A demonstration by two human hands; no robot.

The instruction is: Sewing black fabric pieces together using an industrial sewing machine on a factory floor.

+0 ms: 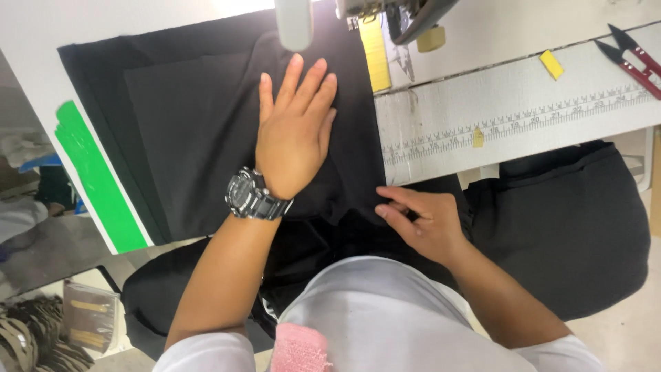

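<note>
Head view: left hand (295, 134) lies flat, fingers spread, palm down on the black fabric (200, 124). No grip closed there, it only presses the cloth onto the worktop (523, 48). Wristwatch (253, 195) on that wrist.

Right hand (418, 219) sits at the near edge of the worktop, thumb and fingers pinched narrow on the fabric's lower right edge. Grip is holding cloth; how many layers are caught, can't tell.

Fabric runs from under the left palm out to the left, toward the green strip (96, 179) at the worktop's left edge, and drops off the near edge below the right hand into the lap. More black cloth hangs right of the right grip.

Ahead of the left fingertips: the sewing machine (385, 14) head, mostly cropped. Yellow guide tape (375, 55) just right of those fingertips. Printed ruler strip (523, 120) runs off to the right, above the right grip. Red thread snips (637, 58) well apart, far right.

Doing it well, my read:
- Keep the left palm flat so the layers don't creep.
- Right pinch should pull light tension, no bunching.
- Square the edge to the yellow tape.
- Fingertips close to the machine head, so watch clearance.
</note>
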